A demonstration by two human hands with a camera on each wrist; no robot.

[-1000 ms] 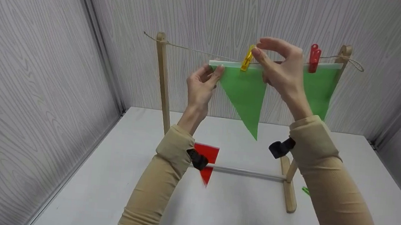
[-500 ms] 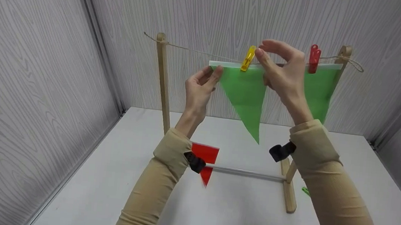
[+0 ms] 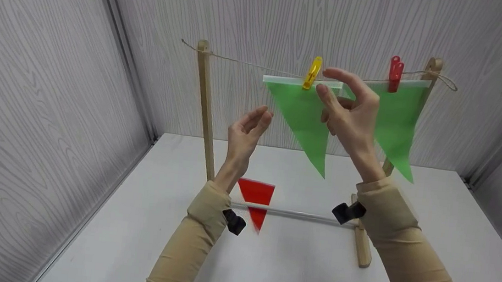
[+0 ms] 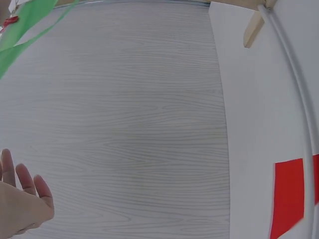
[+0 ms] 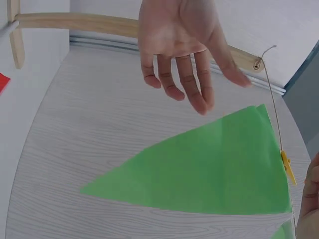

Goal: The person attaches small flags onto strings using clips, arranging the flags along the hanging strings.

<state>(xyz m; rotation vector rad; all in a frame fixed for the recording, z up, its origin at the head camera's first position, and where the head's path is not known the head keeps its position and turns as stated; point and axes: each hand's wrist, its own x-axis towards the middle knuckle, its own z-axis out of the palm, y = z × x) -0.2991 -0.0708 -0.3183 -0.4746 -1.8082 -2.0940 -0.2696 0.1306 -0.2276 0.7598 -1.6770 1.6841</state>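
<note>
A green triangular pennant (image 3: 307, 114) with a white top edge hangs from the string (image 3: 249, 63), clipped by a yellow clothespin (image 3: 312, 73). My left hand (image 3: 245, 133) is below and left of its upper corner, apart from it, fingers loosely bent and holding nothing. In the right wrist view the left hand (image 5: 182, 45) shows palm and fingers beside the pennant. My right hand (image 3: 352, 114) hovers in front of the pennant's right edge, thumb and forefinger apart. Right of it hangs a second green pennant (image 3: 399, 127) under a red clothespin (image 3: 395, 74).
Two wooden posts (image 3: 205, 109) carry the string, joined low down by a pale rod (image 3: 303, 216). A red pennant (image 3: 259, 192) lies across or behind that rod, on the white table (image 3: 284, 273). Grey wood-patterned walls (image 3: 43, 93) surround the table.
My left hand has let go of the pennant's upper left corner and dropped. The right hand has come off the yellow clothespin and lowered slightly. The clipped pennant hangs nearly unmoved.
</note>
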